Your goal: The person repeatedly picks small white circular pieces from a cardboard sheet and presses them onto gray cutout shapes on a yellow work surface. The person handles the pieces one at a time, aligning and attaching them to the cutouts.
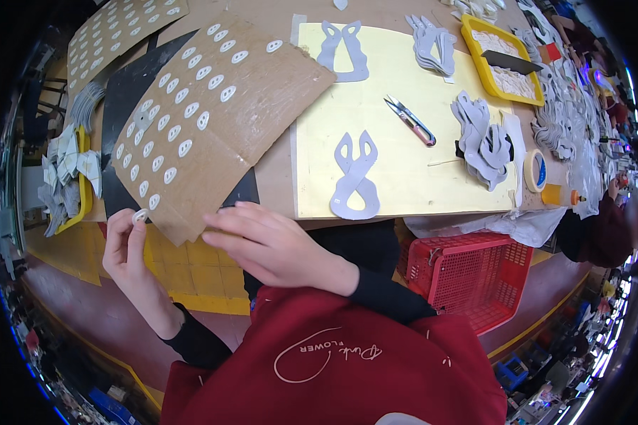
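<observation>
A small white oval piece with slots (141, 214) is pinched between the thumb and forefinger of my left hand (129, 248), just off the near left edge of a brown cardboard sheet (252, 117). Rows of similar white oval pieces lie on that sheet, mostly over its left part, while its right part is bare. My right hand (280, 248) has its fingers stretched out toward the sheet's near corner. The fingertips are at or beside the edge; contact is not clear. I see nothing held in the right hand.
On a yellow sheet (404, 191) lie grey shaped cutouts (356, 173), thread snips (411, 120) and stacked grey pieces (483, 142). Further right are a yellow tray (539, 91) and a tape roll (535, 170). A red crate (475, 283) stands below the table edge. Another yellow container (85, 180) sits left.
</observation>
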The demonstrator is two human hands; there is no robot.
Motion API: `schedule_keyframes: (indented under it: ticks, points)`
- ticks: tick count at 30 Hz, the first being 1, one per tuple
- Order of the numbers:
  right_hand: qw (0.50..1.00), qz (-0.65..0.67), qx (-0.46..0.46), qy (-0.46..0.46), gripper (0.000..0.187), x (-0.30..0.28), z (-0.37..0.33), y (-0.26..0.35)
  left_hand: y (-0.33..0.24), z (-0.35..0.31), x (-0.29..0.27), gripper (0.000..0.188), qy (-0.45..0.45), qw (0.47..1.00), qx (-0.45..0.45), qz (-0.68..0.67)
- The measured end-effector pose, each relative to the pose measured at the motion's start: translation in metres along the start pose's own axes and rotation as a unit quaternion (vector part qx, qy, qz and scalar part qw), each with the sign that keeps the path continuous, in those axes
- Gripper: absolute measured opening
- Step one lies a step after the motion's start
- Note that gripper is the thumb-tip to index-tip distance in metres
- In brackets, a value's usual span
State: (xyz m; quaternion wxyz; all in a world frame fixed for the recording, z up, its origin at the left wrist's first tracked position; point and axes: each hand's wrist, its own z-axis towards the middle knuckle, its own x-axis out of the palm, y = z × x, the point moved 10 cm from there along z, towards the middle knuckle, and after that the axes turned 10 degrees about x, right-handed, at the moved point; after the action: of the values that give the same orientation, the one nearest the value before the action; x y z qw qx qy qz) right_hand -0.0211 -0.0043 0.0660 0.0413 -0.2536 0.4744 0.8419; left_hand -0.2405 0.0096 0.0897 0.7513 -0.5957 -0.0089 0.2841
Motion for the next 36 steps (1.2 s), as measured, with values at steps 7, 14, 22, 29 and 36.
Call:
schedule_keyframes:
  ticks: [7, 14, 22, 29, 36]
  points:
    - [0.938, -0.221, 0.106, -0.247, 0.027, -0.174, -0.036, -0.021, -0.016, -0.029, 0.123, 0.007, 0.185, 0.96, -0.072, -0.199]
    - [0.869, -0.376, 0.268, -0.18, 0.012, -0.244, -0.107, -0.107, -0.027, -0.054, 0.203, 0.005, 0.28, 0.898, -0.148, -0.307]
    - [0.884, -0.22, 0.296, -0.288, 0.006, -0.226, -0.111, -0.086, -0.034, -0.067, 0.222, 0.01, 0.297, 0.878, -0.193, -0.321]
    - [0.94, -0.087, 0.207, -0.258, 0.021, -0.161, -0.062, -0.03, -0.03, -0.082, 0.236, 0.014, 0.306, 0.864, -0.237, -0.323]
    - [0.929, -0.045, 0.271, -0.247, 0.015, -0.148, -0.066, -0.044, -0.035, -0.085, 0.234, 0.018, 0.295, 0.886, -0.235, -0.272]
